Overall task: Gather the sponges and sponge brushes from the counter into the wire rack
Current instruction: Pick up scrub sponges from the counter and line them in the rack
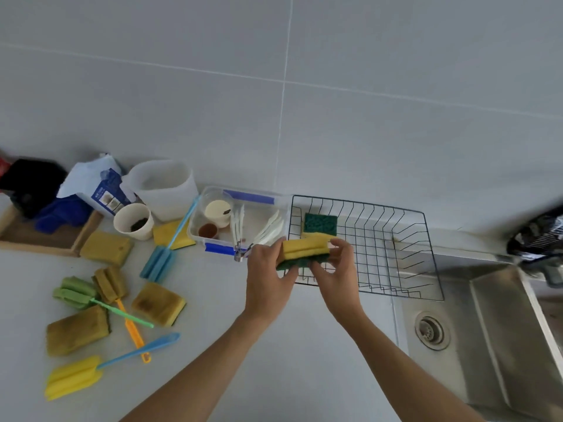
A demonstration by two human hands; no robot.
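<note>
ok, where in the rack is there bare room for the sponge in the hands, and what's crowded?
The wire rack holds a single sponge in its back-left corner; the middle and the right side toward the sink are bare. The held sponge sits between both hands at the rack's left edge. The left counter is crowded with sponges and brushes.

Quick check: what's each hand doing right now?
Left hand: closed on the left end of the yellow-green sponge.
Right hand: closed on the same sponge's right end, at the wire rack.
</note>
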